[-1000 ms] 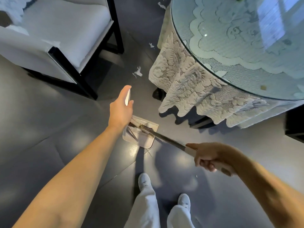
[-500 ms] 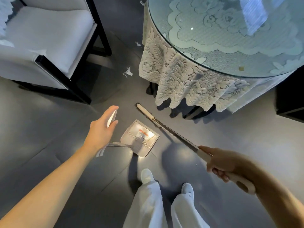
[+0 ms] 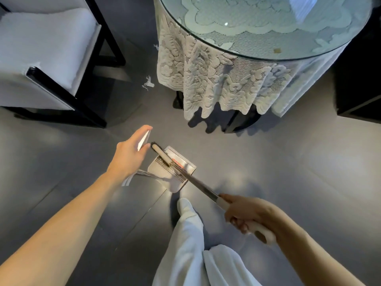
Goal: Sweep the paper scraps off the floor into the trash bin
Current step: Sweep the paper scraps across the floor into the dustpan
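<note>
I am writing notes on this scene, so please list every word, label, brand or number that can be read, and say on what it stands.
No text here can be read.
On the dustpan, a red label: too blurred to read.
On the glass table top, a small tan square: no letters can be made out.

Glossy glass tabletop [image 3: 268, 27], lace cloth [image 3: 206, 79]

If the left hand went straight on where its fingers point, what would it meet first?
Probably the tablecloth's hanging edge by the table leg; bare floor lies between. The left hand's line passes right of the scrap, though depth is unclear.
</note>
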{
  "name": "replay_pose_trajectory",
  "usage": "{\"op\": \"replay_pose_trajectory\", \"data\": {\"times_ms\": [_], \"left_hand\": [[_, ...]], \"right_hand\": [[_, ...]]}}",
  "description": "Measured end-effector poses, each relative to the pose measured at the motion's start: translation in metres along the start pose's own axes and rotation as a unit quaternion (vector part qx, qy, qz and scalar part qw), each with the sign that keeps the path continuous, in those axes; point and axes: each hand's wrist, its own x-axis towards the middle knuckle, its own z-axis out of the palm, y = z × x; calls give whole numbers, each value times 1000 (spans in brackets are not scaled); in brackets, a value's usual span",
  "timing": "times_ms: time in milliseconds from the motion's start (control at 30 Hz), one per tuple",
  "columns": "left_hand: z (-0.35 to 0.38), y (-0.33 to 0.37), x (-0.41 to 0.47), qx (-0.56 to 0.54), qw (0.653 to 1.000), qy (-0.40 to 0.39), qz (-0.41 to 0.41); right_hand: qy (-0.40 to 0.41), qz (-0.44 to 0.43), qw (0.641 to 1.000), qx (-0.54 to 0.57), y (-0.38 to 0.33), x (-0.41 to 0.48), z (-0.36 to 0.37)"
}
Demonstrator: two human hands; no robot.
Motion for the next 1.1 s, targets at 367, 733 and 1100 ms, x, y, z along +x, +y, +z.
{"op": "replay_pose_trajectory", "data": {"times_ms": [367,733,1100], "left_hand": [[46,42,-105,43,998,-7,51],[95,49,-175,70,980,-133,132],[112,26,-184,47,975,-129,176]], "right_hand": [[99,-35,983,150,129,-74,29],[242,19,955,172,233,-101,91],[87,24,961,262,180,-90,196]]}}
